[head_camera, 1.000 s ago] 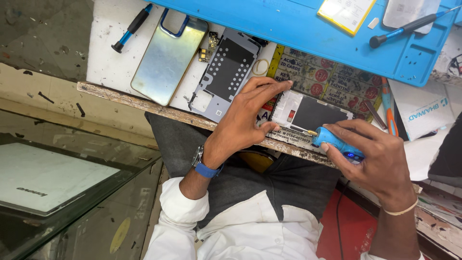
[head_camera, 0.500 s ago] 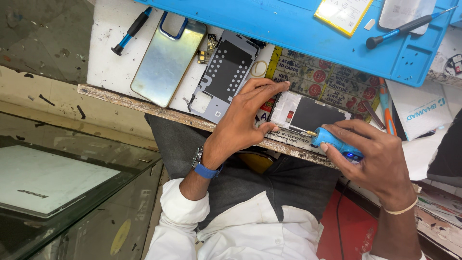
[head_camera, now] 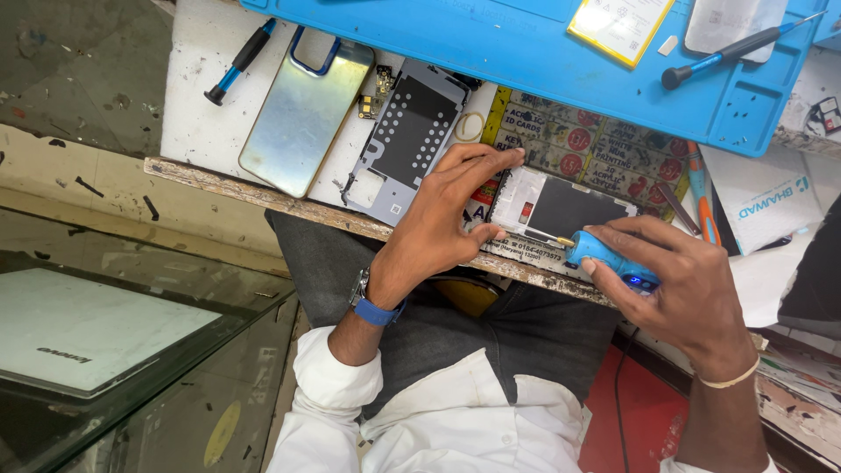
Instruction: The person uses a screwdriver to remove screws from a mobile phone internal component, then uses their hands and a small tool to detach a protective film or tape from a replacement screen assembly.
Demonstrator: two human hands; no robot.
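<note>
The right hand (head_camera: 692,298) grips a blue electric screwdriver (head_camera: 609,258), hiding most of it; its tip meets the opened phone (head_camera: 561,210). The left hand (head_camera: 447,219), fingers spread, presses the phone's left edge against the worn tabletop (head_camera: 219,180).

Phone repair workshop: blue work mat (head_camera: 543,61), screwdrivers (head_camera: 238,63), opened phone (head_camera: 561,210) (parts scattered), worn bench (head_camera: 263,188).

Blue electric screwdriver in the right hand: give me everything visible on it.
The blue screwdriver is a short, stubby powered tool with a plastic-looking body, a small lit blue light near its rear and a brass-coloured tip. It lies nearly level, tip pointing left onto the lower edge of the opened phone at the bench front. The right hand wraps it; the left hand steadies the phone.
</note>
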